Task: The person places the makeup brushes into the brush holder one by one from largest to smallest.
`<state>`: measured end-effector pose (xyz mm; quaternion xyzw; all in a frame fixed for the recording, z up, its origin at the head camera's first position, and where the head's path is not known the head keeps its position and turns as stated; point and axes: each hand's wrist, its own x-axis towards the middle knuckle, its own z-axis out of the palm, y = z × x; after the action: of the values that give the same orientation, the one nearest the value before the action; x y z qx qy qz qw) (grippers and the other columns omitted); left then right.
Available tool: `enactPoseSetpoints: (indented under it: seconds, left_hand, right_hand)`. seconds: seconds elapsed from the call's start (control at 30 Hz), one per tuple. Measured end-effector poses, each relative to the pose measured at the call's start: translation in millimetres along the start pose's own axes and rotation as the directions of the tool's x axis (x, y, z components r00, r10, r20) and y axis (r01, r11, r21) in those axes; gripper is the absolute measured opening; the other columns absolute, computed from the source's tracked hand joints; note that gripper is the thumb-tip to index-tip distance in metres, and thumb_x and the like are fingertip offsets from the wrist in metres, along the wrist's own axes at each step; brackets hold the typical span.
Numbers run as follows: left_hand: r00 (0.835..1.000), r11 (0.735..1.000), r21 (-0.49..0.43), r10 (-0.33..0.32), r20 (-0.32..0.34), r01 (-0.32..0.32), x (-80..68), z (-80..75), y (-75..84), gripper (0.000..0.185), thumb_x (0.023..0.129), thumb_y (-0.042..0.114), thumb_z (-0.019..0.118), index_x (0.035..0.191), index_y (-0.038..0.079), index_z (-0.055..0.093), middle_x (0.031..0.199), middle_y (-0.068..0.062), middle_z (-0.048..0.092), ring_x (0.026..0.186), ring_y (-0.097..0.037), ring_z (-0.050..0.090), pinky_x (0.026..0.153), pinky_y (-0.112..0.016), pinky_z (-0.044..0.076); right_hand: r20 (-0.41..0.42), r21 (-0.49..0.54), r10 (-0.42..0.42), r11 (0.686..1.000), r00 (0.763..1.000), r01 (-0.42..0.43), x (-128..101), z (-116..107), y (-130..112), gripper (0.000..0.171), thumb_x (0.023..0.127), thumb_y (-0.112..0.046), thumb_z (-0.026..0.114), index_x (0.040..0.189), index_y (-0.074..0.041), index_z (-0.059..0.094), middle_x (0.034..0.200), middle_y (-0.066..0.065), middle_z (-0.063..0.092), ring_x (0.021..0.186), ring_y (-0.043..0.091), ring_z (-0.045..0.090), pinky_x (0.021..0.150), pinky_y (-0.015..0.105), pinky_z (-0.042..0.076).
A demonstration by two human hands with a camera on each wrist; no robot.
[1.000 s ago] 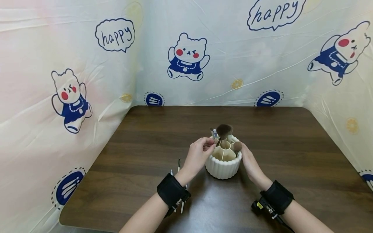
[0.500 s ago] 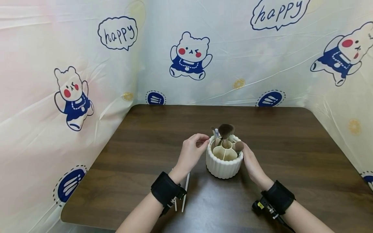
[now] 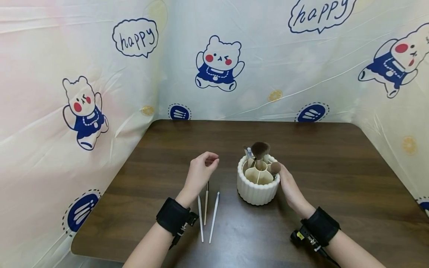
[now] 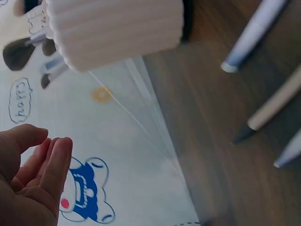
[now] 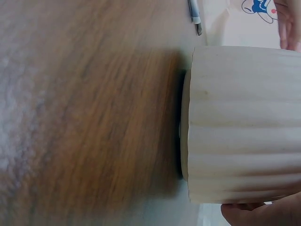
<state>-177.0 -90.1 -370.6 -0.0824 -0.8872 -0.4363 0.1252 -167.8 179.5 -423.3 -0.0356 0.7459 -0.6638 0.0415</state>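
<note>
Head view: the right hand (image 3: 289, 186) grasps the right side of the white ribbed brush holder (image 3: 257, 186) on the wooden table (image 3: 335, 167); the left hand (image 3: 200, 173), loosely curled and holding nothing, hovers left of the holder above three thin brushes (image 3: 208, 214). Left wrist view: relaxed fingers (image 4: 44, 162) hang apart from the holder (image 4: 117, 30). Right wrist view: fingertips (image 5: 263, 213) touch the holder's wall (image 5: 240, 122).
</note>
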Motion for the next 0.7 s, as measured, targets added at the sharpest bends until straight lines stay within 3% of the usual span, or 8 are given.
enactPoseSetpoints:
  seconds: [0.23, 0.43, 0.57, 0.7]
  left_hand:
    - [0.998, 0.997, 0.066, -0.049, 0.035, 0.046, -8.6, -2.8, -20.7, 0.014, 0.089, 0.011, 0.064, 0.099, 0.003, 0.069, 0.092, -0.011, 0.072, 0.084, -0.022, 0.067, 0.07, -0.033, 0.054]
    - [0.989, 0.99, 0.129, -0.07, 0.132, 0.053, -20.4, 6.4, -36.8, 0.01, 0.088, 0.009, 0.065, 0.096, 0.003, 0.069, 0.087, -0.009, 0.071, 0.077, -0.017, 0.065, 0.064, -0.025, 0.05]
    - [0.969, 0.986, 0.156, -0.088, 0.229, 0.053, -27.4, 15.3, -41.9, 0.007, 0.088, 0.008, 0.065, 0.091, 0.003, 0.068, 0.082, -0.008, 0.069, 0.068, -0.012, 0.06, 0.058, -0.021, 0.047]
    - [0.938, 0.982, 0.158, -0.146, 0.315, 0.1, -35.2, 21.8, -43.4, 0.008, 0.088, 0.008, 0.065, 0.089, 0.001, 0.066, 0.078, -0.01, 0.068, 0.059, -0.012, 0.059, 0.052, -0.02, 0.046]
  right_hand:
    - [0.037, -0.004, -0.011, 1.0, 0.999, 0.012, 0, -2, 1, 0.062, 0.105, -0.04, 0.02, 0.147, 0.006, 0.022, 0.157, 0.023, 0.016, 0.147, 0.034, 0.008, 0.119, 0.052, 0.006]
    - [0.032, -0.017, -0.003, 1.0, 0.999, 0.004, 0, -2, 0, 0.063, 0.105, -0.04, 0.02, 0.147, 0.006, 0.021, 0.158, 0.024, 0.014, 0.147, 0.035, 0.007, 0.119, 0.052, 0.006]
    - [0.027, -0.016, 0.002, 1.0, 1.0, -0.001, -1, -3, -1, 0.063, 0.105, -0.041, 0.021, 0.148, 0.005, 0.02, 0.158, 0.023, 0.015, 0.147, 0.034, 0.008, 0.12, 0.051, 0.006]
    - [0.027, -0.017, 0.005, 1.0, 1.0, -0.004, -1, -3, 0, 0.064, 0.105, -0.042, 0.021, 0.147, 0.005, 0.021, 0.158, 0.023, 0.014, 0.147, 0.034, 0.008, 0.119, 0.051, 0.007]
